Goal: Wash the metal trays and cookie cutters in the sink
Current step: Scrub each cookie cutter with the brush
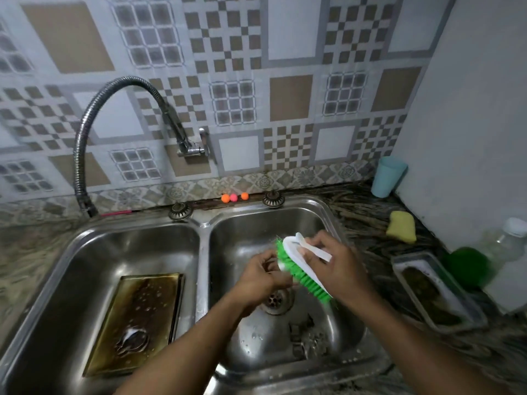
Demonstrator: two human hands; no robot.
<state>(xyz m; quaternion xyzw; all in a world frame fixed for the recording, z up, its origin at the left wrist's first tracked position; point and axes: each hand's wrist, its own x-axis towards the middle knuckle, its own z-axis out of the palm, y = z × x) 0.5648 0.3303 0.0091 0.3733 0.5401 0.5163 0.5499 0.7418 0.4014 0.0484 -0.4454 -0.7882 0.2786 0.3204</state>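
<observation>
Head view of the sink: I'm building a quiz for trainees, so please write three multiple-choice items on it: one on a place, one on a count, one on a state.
1. Where does the browned tray lie?
A) in the left basin
B) in the right basin
C) on the counter

2. How many small balls sit on the ledge behind the sink?
A) two
B) three
C) five

3. What is the right hand doing?
A) hanging idle
B) gripping the brush
C) turning the tap

Answers:
1 A, the tray lies flat on that basin's floor.
2 B, orange, pink and orange sit in a row.
3 B, its fingers curl round the brush's white handle.
</observation>
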